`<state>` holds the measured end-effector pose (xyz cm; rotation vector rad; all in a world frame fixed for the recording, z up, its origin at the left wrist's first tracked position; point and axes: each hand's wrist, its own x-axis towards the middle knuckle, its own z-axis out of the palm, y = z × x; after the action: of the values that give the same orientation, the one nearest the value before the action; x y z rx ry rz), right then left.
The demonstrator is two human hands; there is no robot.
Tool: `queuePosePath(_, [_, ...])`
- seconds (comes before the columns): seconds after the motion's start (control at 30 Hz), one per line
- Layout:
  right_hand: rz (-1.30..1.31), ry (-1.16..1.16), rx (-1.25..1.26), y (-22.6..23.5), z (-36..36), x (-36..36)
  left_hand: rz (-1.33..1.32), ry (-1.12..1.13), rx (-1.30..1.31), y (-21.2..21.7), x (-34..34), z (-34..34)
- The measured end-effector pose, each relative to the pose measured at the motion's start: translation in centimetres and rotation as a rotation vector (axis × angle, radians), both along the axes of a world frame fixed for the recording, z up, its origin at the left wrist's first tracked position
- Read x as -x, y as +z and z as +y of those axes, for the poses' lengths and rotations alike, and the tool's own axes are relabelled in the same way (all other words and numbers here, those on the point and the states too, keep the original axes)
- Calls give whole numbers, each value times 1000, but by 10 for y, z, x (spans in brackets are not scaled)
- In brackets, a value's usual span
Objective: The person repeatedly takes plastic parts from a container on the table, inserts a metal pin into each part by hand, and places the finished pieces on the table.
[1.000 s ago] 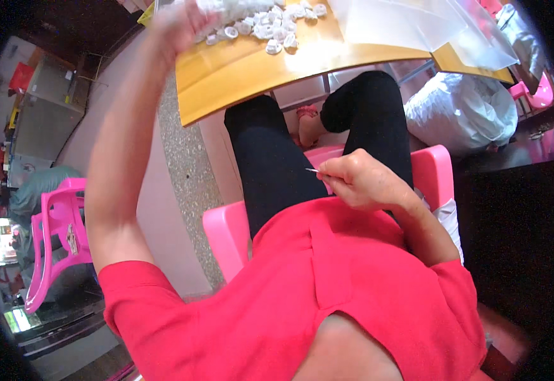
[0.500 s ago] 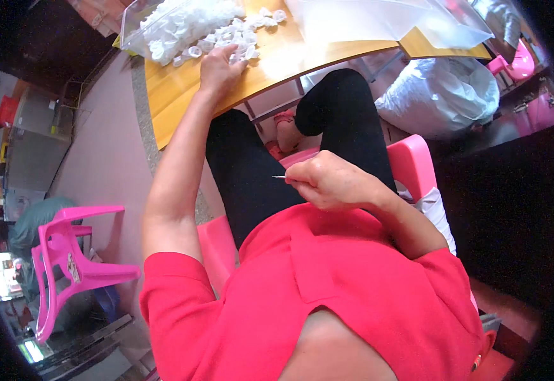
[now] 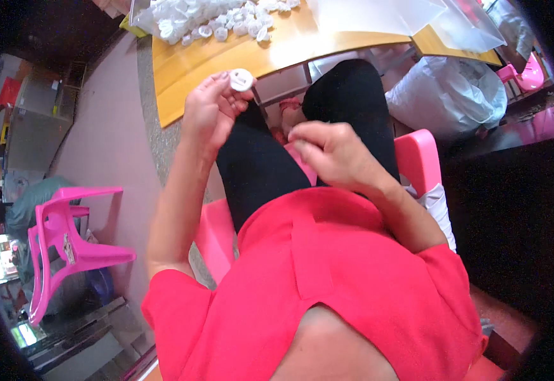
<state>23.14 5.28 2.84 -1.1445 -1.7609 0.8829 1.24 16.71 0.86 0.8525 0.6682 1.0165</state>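
Between the thumb and fingers of my left hand is a small round white plastic cap, lifted in front of the table's near edge with its flat face showing. My right hand is closed in a pinch above my lap, to the right of the cap and apart from it. A thin pointed metal tool stuck out of its fingers a moment ago; now the tool is hidden or blurred, while the grip looks the same. Several loose caps of whitish plastic lie in a pile on the table.
The wooden table has a curved near edge. On it stand clear plastic bins. A stuffed white bag is at the right, beyond my pink chair. Another pink chair stands at the left.
My left hand has taken a cap from the pile and drawn it back toward me. My right hand has risen slightly, and its tool tip no longer shows.
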Motion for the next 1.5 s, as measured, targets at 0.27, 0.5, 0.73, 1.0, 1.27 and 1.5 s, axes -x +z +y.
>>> queuePosePath(0.27, [363, 38, 373, 18, -1, 31, -154, 180, -61, 6, -25, -114])
queuePosePath(0.5, [150, 26, 187, 0, 1, 19, 0, 231, -49, 4, -25, -133])
queuePosePath(0.73, [-123, 181, 60, 13, -7, 20, 176, 17, -19, 2, -3, -141])
queuePosePath(1.0, [-254, 225, -55, 5, -13, 25, 17, -48, -32, -15, -1, -147])
queuePosePath(1.27, [-246, 273, -138, -6, -31, 21, 49, 95, -121, -18, 11, -147])
queuePosePath(1.5, [-370, 297, -158, -3, -34, 26, 93, 111, -225, -18, 9, -152])
